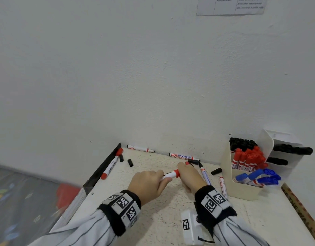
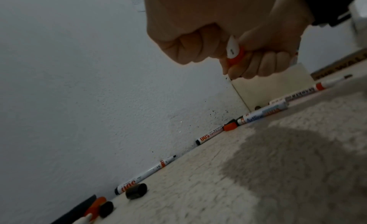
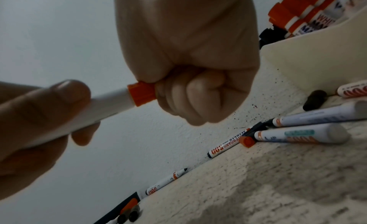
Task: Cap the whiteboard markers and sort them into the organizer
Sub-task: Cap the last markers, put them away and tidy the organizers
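White pinstriped sleeves [image 1: 92, 226], black wristbands [image 1: 117, 210] bearing square-coded tags [image 1: 210, 204]

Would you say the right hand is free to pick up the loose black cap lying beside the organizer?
Probably not yet. The black cap lies in the open by the organizer with nothing over it, but the right hand grips the red cap of the marker that the left hand holds.

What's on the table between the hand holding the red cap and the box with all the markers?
In the head view, between the right hand and the organizer lie uncapped markers and a loose black cap.
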`<state>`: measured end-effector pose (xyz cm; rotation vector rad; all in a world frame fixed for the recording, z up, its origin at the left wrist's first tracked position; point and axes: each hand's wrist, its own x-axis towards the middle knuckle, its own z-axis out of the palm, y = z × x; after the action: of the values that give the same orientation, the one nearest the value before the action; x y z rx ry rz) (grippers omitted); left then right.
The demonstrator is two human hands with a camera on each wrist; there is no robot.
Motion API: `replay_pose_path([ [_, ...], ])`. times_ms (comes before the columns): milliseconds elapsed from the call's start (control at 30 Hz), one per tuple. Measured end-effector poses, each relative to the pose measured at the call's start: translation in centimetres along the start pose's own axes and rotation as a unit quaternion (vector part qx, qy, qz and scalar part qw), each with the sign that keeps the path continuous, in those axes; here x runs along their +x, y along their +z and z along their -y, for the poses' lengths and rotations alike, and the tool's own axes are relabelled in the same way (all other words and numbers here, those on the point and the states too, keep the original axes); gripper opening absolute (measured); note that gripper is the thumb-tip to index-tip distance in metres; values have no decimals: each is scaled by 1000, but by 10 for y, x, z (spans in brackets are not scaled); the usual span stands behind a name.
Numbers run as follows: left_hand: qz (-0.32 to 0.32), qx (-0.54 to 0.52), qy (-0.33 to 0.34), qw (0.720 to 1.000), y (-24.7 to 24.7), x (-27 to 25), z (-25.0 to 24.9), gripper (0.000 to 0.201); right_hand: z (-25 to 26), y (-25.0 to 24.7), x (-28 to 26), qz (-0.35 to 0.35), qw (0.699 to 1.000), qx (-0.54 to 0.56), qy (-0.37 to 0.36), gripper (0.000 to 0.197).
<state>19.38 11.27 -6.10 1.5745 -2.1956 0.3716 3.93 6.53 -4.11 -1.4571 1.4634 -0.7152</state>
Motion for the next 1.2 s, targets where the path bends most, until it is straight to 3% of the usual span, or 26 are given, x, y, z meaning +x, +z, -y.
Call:
replay_pose_path([
  [133, 10, 7, 18, 1000, 13, 2, 3, 68, -3, 3, 1, -22, 999, -36, -15, 39],
  [200, 43, -10, -8, 999, 7, 6, -2, 72, 1, 0, 0, -26, 997, -57, -45, 40],
  [333, 87, -96, -58, 990, 11, 15, 1, 83, 11, -16, -9, 32, 992, 100, -75, 30],
  [400, 74, -109, -80, 988, 8, 16, 7, 84, 17, -31, -15, -10, 981, 146, -127, 24],
  [467, 71, -60, -186, 978, 8, 12, 23, 69, 21, -54, -20, -114, 964, 149, -188, 18],
  [533, 145, 15, -324, 935, 11, 6, 44, 51, 22, -83, -26, -210, 938, 128, -243, 11],
  [600, 205, 72, -423, 880, 15, -1, 61, 50, 21, -115, -36, -274, 911, 133, -276, 17],
  [700, 225, 104, -506, 826, 25, -11, 74, 44, 13, -163, -56, -365, 872, 114, -305, 16],
  [800, 200, 106, -558, 798, 35, -18, 76, 34, -4, -206, -74, -443, 837, 29, -321, 10],
  [967, 201, 63, -515, 831, 36, -23, 87, 33, -54, -249, -88, -495, 813, -89, -294, 15],
  [1200, 219, 10, -466, 857, 29, -27, 99, 28, -125, -248, -68, -502, 802, -155, -285, 21],
])
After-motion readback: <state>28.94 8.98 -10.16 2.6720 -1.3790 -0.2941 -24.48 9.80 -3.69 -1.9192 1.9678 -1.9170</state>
